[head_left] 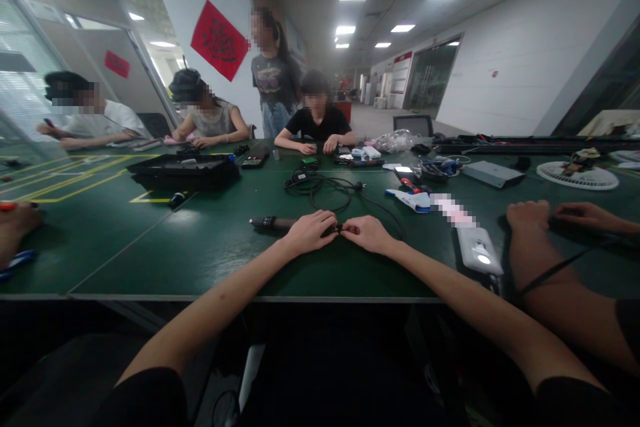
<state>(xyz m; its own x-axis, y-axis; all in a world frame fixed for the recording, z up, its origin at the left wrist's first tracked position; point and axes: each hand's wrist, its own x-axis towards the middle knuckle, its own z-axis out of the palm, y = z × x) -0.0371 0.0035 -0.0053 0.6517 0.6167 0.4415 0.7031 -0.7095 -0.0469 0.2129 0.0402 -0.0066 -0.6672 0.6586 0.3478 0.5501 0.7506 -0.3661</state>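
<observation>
On the green table in front of me lies a dark electric screwdriver (270, 222), its bit end pointing left. My left hand (313, 230) is closed over the rear part of its body. Close to its right, my right hand (369, 233) pinches the end of a black cable at the screwdriver's tail. The fingertips of both hands nearly meet there; whether the connector is seated in the tool cannot be made out. Behind my hands the black cable lies in loose loops, with a black plug (359, 185) at the loops' right side.
A black tray (185, 171) stands at the back left. To the right lie a blue-white packet (410, 200), a white power bank (479, 250), a grey box (493, 173) and a white fan grille (575, 175). Co-workers' arms rest at both sides; several people are across the table.
</observation>
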